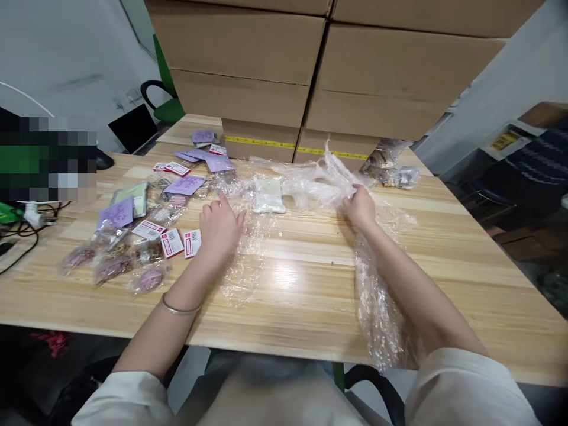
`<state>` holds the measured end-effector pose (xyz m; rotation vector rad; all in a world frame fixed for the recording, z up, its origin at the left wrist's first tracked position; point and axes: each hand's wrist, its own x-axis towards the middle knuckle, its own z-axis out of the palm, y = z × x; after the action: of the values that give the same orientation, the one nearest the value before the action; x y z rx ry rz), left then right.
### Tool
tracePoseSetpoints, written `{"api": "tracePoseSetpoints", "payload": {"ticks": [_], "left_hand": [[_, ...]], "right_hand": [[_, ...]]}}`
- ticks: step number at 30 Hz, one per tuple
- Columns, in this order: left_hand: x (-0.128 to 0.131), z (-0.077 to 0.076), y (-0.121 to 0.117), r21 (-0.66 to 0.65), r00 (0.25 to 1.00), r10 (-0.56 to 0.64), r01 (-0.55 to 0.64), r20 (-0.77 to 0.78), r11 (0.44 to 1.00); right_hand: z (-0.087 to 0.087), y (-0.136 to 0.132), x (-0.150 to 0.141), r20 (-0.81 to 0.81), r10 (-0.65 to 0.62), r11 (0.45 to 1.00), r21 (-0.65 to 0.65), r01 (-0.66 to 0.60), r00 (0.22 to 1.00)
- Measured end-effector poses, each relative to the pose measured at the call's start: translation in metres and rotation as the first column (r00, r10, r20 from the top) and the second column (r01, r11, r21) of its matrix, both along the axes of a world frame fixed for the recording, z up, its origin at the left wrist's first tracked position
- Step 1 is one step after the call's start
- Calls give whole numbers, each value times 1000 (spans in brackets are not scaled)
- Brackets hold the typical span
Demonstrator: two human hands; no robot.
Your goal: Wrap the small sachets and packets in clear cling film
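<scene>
Clear bubble wrap (377, 307) trails across the table and over its front edge, beneath my right forearm. My right hand (361, 208) is closed on the crumpled wrap behind it. My left hand (220, 228) hovers at the edge of the wrap's left part, fingers apart, holding nothing I can see. Just past it lies a small pale packet (268, 195) in clear plastic. To its left are several bagged small items, among them a pink one (149, 279), with purple cards (185, 185) and red-and-white barcode tags (172, 242).
Large cardboard boxes (248, 53) stand stacked along the table's (302, 319) far edge. Wrapped items (397, 174) lie at the back right. A laptop (133, 130) and black cables (33, 236) are at the left. Another person (539, 160) is at the right.
</scene>
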<state>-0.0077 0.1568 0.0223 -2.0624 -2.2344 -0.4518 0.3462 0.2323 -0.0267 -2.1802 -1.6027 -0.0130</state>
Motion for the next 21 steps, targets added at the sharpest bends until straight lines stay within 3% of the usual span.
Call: {"api": "tracePoseSetpoints", "payload": {"ticks": [4, 6, 8, 10, 12, 14, 17, 18, 19, 20, 21], "left_hand": [[-28, 5, 19, -200, 998, 57, -51, 24, 979], [-39, 11, 22, -271, 990, 38, 0, 135, 963], [-46, 19, 20, -262, 949, -32, 119, 315, 958], [-48, 27, 14, -165, 848, -137, 253, 512, 953], [-46, 32, 8, -50, 686, -225, 356, 692, 933], [-42, 35, 2, 24, 468, -246, 431, 849, 902], [-32, 35, -3, 103, 124, -194, 519, 973, 849], [-28, 34, -3, 116, 55, -171, 536, 984, 836], [-25, 32, -3, 105, 37, -151, 559, 988, 823], [-21, 30, -3, 73, 73, -140, 577, 987, 814], [-16, 28, -4, 29, 163, -146, 564, 976, 825]], "right_hand": [[14, 8, 5, 25, -94, 993, 67, 92, 995], [23, -1, -6, 87, -57, 981, 192, 39, 995], [30, -17, -23, 111, 117, 939, 312, -146, 987], [34, -35, -43, 29, 378, 865, 346, -364, 925], [32, -50, -63, -187, 574, 809, 278, -518, 797], [28, -60, -81, -505, 603, 770, 168, -615, 617], [25, -65, -101, -893, 365, 711, 86, -698, 262], [27, -65, -106, -948, 277, 705, 89, -703, 158], [29, -66, -109, -975, 208, 709, 94, -699, 81], [32, -67, -112, -986, 161, 722, 96, -685, 32], [36, -68, -114, -992, 129, 740, 92, -666, 5]]}}
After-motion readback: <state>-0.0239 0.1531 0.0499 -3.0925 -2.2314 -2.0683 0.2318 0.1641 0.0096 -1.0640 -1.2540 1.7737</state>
